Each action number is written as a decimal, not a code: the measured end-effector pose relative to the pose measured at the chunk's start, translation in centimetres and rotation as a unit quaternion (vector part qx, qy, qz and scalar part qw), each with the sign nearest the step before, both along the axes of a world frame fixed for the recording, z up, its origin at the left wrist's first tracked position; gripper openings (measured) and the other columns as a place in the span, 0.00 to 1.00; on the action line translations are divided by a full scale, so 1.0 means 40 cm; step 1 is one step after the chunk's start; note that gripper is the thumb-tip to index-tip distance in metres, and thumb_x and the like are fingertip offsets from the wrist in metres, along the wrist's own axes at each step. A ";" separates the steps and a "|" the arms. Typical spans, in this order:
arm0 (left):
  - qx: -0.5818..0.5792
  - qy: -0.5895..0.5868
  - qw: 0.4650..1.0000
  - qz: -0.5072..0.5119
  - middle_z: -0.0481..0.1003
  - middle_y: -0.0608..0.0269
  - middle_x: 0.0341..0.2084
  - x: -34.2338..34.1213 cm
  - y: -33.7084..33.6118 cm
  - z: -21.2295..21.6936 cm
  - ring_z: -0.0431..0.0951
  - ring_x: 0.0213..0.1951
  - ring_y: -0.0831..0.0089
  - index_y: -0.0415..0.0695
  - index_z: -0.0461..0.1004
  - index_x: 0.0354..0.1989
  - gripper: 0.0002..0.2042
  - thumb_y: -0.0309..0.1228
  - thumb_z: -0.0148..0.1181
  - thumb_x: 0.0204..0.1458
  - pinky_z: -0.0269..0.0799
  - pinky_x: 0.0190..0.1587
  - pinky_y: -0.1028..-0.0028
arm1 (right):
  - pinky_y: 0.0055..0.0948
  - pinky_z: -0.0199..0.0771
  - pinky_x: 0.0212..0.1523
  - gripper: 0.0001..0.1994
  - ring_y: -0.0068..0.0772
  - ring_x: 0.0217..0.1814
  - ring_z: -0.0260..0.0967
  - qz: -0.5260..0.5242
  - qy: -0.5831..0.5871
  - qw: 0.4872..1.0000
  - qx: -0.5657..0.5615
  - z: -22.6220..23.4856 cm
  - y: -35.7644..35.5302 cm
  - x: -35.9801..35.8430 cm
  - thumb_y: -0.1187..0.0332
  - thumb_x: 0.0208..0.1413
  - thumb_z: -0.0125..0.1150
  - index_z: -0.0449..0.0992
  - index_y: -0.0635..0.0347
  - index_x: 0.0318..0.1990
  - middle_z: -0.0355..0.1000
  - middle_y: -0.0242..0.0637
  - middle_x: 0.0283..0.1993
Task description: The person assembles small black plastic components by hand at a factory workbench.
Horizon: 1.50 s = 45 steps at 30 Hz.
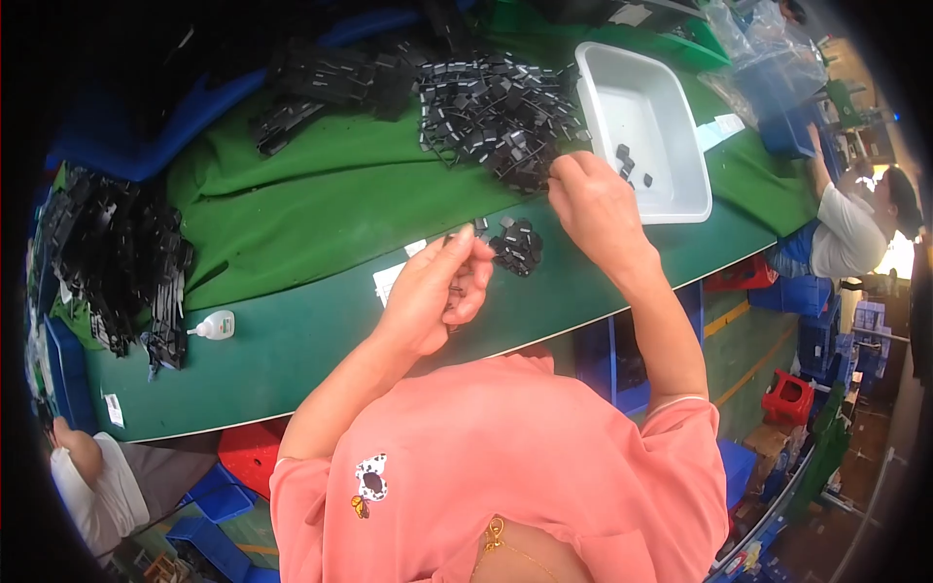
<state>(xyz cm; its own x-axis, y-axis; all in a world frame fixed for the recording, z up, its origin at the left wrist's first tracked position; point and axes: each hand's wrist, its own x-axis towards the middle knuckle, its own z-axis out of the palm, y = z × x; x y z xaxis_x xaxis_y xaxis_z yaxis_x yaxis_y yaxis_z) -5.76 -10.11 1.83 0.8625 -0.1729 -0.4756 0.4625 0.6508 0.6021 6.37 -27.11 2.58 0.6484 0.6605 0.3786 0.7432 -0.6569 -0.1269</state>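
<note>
Over the near part of the green table (321, 340), my left hand (437, 287) is closed, with a small black plastic part (480, 225) at its thumb and fingertips. Right beside those fingertips lies a small heap of flat black pieces (519, 247). My right hand (595, 204) is at the near right edge of a large pile of black plastic parts (496, 102), fingers pinched together. What it grips, if anything, is hidden. A white plastic tub (692, 185) stands just right of this hand, with several small black pieces (625, 160) in it.
Green cloth (292, 214) covers the table's far side. More black parts (117, 253) are stacked at the left, near a small white bottle (216, 325). White paper labels (387, 282) lie by my left hand. Other people sit at left (107, 476) and right (855, 228).
</note>
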 end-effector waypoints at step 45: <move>0.115 0.014 0.992 -0.059 0.64 0.67 0.16 -0.115 0.084 0.030 0.60 0.14 0.82 0.41 0.66 0.21 0.20 0.47 0.41 0.52 0.52 0.13 0.83 | 0.15 0.58 0.26 0.13 0.14 0.26 0.60 0.108 0.747 0.592 0.283 0.036 0.132 -0.209 0.63 0.56 0.46 0.71 0.63 0.28 0.69 0.29 0.26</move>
<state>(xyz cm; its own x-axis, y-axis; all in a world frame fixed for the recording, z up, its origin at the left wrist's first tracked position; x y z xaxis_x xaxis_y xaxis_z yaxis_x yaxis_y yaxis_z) -10.37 -6.73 3.01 0.8283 -0.1553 -0.5383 0.5460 0.4390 0.7135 -2.00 -21.84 4.01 0.4621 0.8303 -0.3116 -0.4178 -0.1061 -0.9023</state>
